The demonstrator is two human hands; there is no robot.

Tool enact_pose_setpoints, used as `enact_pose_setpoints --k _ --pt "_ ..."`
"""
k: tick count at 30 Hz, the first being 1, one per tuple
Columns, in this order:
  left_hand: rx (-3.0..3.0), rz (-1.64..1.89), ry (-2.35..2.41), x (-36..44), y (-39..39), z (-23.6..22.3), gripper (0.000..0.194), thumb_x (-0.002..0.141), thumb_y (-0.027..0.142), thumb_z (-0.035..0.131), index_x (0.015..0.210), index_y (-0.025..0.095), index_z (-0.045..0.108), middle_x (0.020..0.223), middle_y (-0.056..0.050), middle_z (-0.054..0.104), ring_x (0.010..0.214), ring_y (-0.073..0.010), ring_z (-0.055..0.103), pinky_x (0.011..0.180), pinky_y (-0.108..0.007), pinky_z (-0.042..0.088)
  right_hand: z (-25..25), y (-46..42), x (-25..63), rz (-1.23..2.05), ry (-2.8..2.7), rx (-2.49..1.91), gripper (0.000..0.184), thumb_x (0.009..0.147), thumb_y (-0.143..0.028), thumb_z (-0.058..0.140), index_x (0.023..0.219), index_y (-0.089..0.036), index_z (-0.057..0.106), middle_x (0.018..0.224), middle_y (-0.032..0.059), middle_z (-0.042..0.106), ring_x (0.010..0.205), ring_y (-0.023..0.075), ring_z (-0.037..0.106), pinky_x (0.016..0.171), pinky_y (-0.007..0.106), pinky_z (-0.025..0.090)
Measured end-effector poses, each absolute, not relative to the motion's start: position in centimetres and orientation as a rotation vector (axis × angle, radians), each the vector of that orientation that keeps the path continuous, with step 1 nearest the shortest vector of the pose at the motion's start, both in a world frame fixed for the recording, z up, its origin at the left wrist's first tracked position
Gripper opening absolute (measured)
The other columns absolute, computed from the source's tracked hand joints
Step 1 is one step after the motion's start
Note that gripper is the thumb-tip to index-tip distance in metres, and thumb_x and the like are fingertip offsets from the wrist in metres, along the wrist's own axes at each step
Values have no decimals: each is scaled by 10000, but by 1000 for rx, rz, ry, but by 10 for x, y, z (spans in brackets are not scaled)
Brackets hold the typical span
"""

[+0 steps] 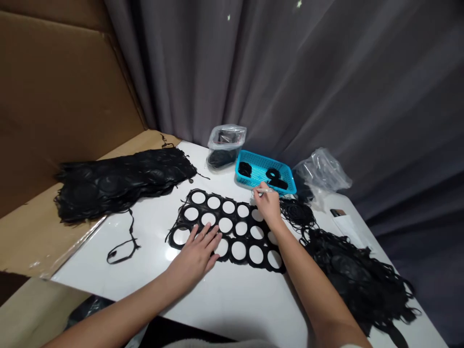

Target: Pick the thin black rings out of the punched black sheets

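A black sheet with rows of round cut-outs (pixel 234 216) lies flat on the white table, whose top shows through the holes. My left hand (pixel 199 251) rests on the sheet's near left part, fingers stretched out and slightly spread. Above the sheet's far right edge, my right hand (pixel 268 205) is closed around a thin, pale, stick-like tool (pixel 266 190); its exact kind is too small to make out. Just beyond that hand stands a blue perforated basket (pixel 259 158) with several black rings in it. My right forearm hides part of the sheet's right side.
A stack of black sheets (pixel 123 181) lies at the left by a cardboard box (pixel 61 72). Behind are a bagged tub (pixel 225 145) and a clear plastic bag (pixel 322 171). Black scraps (pixel 355 280) pile up at the right; a loose strip (pixel 125 251) lies at the left.
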State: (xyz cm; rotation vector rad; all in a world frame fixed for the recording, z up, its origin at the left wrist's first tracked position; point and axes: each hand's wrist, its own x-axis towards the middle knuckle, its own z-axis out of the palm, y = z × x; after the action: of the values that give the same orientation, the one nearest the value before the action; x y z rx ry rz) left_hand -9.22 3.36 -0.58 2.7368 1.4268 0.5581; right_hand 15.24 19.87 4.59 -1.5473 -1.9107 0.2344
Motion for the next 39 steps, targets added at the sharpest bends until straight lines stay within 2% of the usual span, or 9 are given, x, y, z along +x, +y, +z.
enact_pose_setpoints --k 5,10,19,24,26,33,39 --pt "2730 629 1590 -107 31 -5 508 1025 397 465 1438 103 485 1517 -182 480 1401 -300 466 1160 -486 369 35 160 105 889 -1906 -1378 215 852 -345 618 695 -226 531 691 -2 658 677 186 599 656 278 426" --pt "2740 581 1668 -117 28 -11 493 1039 437 427 1403 122 535 1481 -165 528 1369 -307 503 1135 -495 391 21 129 72 1211 -1963 -1162 157 844 -307 634 737 -217 563 816 -2 723 735 160 636 687 261 463" --pt "2692 601 1691 -115 25 -12 477 1035 421 443 1410 142 541 1496 -148 516 1413 -314 446 1151 -503 372 20 125 72 1298 -1959 -1077 85 840 -253 636 769 -207 643 891 14 746 781 164 659 709 275 487" --pt "2676 603 1686 -114 23 -8 462 1030 398 464 1385 119 558 1509 -160 497 1456 -321 377 1166 -514 357 40 160 86 848 -1799 -1301 115 858 -292 601 790 -212 650 844 17 726 814 187 650 767 297 472" --pt "2664 613 1689 -114 23 -7 455 1027 390 473 1381 119 561 1511 -162 493 1461 -324 366 1165 -515 361 45 171 89 770 -1836 -1333 118 849 -275 600 754 -211 625 815 16 716 783 187 638 753 298 459" --pt "2657 581 1711 -113 22 -11 455 1005 372 517 1375 111 567 1491 -174 513 1428 -355 410 1156 -539 365 27 137 76 1203 -2109 -1101 99 844 -228 619 749 -210 597 807 -7 718 746 158 637 699 271 462" --pt "2636 598 1706 -113 22 -11 452 1020 380 480 1390 132 556 1482 -160 527 1409 -349 440 1155 -548 364 22 126 74 1247 -2080 -1042 82 857 -240 630 782 -209 628 891 16 730 839 179 668 753 293 497"
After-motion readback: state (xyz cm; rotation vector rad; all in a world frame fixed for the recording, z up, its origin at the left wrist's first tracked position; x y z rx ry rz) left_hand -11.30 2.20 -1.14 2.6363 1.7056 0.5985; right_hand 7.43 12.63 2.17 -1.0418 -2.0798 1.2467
